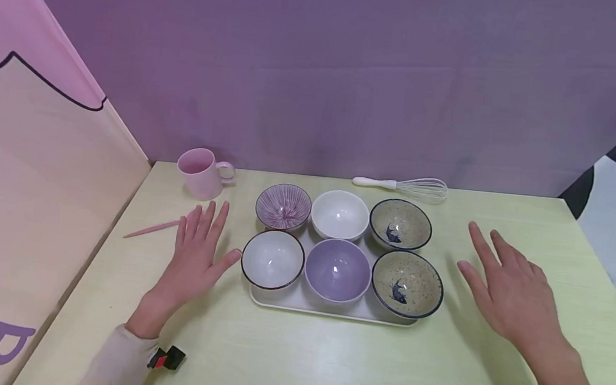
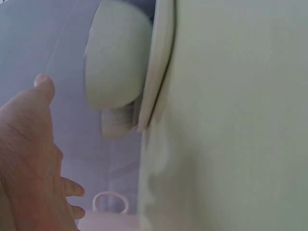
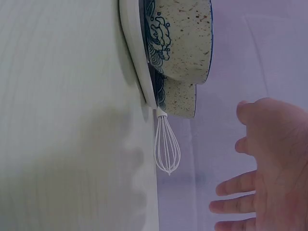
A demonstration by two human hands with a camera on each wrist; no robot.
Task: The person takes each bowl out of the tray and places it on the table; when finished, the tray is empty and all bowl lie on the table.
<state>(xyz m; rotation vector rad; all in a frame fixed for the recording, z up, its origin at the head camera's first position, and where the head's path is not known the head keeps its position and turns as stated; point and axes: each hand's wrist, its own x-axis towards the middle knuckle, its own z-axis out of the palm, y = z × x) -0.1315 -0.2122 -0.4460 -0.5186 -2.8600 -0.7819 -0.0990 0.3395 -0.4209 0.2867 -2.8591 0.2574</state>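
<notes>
A white tray [image 1: 298, 305] carries several bowls in two rows. At the back stand a purple-striped bowl [image 1: 283, 206], a white bowl [image 1: 340, 215] and a speckled bowl [image 1: 400, 223] with a blue fish. In front of them are a dark-rimmed white bowl [image 1: 273, 259], a lilac bowl [image 1: 338, 270] and another speckled fish bowl [image 1: 407, 284]. My left hand [image 1: 195, 263] hovers with spread fingers, its thumb close by the dark-rimmed bowl in the head view. To the tray's right, my right hand [image 1: 516, 291] is held over the table, fingers extended and holding nothing.
A pink mug [image 1: 201, 174] stands at the back left, its handle facing right. Partly behind my left hand lies a slim pink utensil [image 1: 152, 229]. A white whisk [image 1: 421, 188] lies along the table's back edge, before a purple backdrop [image 1: 338, 97].
</notes>
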